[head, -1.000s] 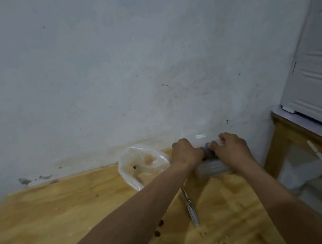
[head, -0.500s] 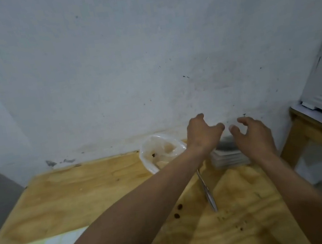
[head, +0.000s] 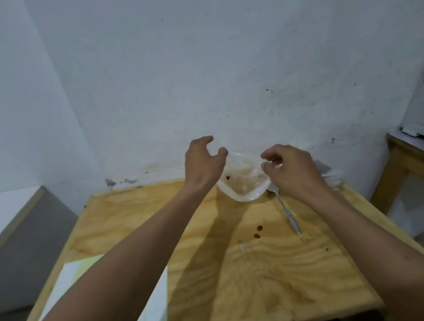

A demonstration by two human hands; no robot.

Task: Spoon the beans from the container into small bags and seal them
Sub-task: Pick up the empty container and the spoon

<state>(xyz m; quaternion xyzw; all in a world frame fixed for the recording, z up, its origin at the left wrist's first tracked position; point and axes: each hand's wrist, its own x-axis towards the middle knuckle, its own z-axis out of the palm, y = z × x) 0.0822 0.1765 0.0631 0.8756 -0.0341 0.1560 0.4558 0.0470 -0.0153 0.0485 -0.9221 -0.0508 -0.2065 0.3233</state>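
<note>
Over container [head: 244,183], hands [head: 202,161] apart

Container [head: 244,183] hugging wall, spoon [head: 285,208] beside, bags [head: 330,174] perhaps rightward

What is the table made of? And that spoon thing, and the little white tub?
Table: bare plywood, by its wavy grain and matte look. Spoon: probably metal, thin, silvery, slightly shiny. Tub: likely thin plastic, cloudy and see-through, with a glossy rim.

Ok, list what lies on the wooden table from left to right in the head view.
Paper sheet → container → two loose beans → spoon → stack of small bags.
</note>
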